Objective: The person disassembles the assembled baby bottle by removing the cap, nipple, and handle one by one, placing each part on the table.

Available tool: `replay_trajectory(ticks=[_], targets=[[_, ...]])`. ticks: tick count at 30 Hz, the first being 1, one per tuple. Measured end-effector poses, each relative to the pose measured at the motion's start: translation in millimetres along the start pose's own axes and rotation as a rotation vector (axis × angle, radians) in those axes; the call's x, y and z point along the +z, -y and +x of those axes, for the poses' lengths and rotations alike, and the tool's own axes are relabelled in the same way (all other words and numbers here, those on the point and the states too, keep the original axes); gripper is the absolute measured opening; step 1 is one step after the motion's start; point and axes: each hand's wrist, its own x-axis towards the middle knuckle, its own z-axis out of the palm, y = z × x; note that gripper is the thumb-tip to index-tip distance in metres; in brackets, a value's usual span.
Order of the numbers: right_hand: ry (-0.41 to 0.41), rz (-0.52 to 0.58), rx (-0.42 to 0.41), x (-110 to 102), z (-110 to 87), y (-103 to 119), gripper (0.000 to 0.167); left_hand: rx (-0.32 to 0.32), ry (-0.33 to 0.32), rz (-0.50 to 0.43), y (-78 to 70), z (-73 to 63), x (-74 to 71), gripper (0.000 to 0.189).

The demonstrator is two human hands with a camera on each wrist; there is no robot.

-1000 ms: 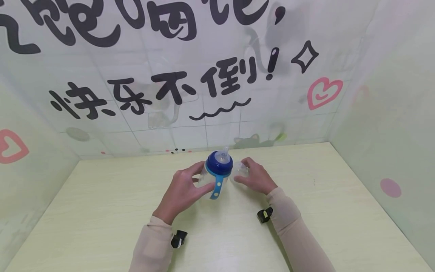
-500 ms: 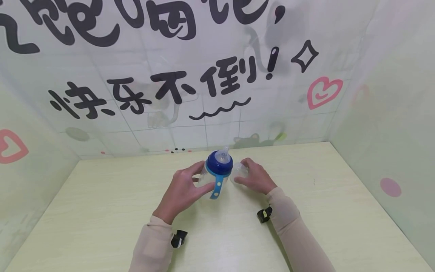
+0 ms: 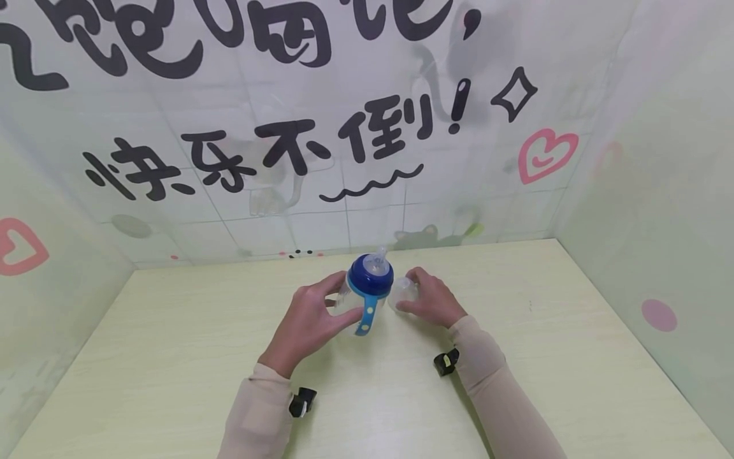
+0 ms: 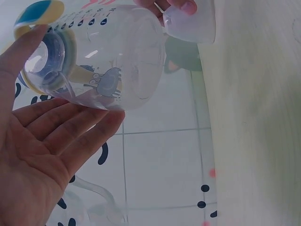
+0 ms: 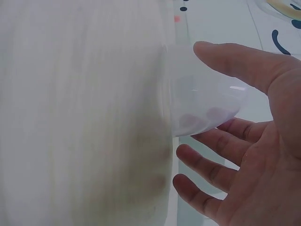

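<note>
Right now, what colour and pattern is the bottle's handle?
The handle is light blue with pale dots, clearest in the head view.

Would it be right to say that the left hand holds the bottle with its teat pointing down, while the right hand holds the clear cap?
Not quite: the teat points up, as the head view shows. The left hand does hold the bottle, and the right hand holds the clear cap.

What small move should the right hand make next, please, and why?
Probably it should gently let go of the cap: this appears to stand on the table without help, and the left hand alone holds the bottle up, so the right hand seems free to leave.
</note>
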Motion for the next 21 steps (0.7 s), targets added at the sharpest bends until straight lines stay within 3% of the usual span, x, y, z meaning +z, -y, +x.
replay_trajectory(ticks=[21], targets=[[0.006,0.016,-0.018,0.8,0.3,-2.6,0.058,-0.01,0.0,0.01,-1.0,0.2,-1.0,0.062]])
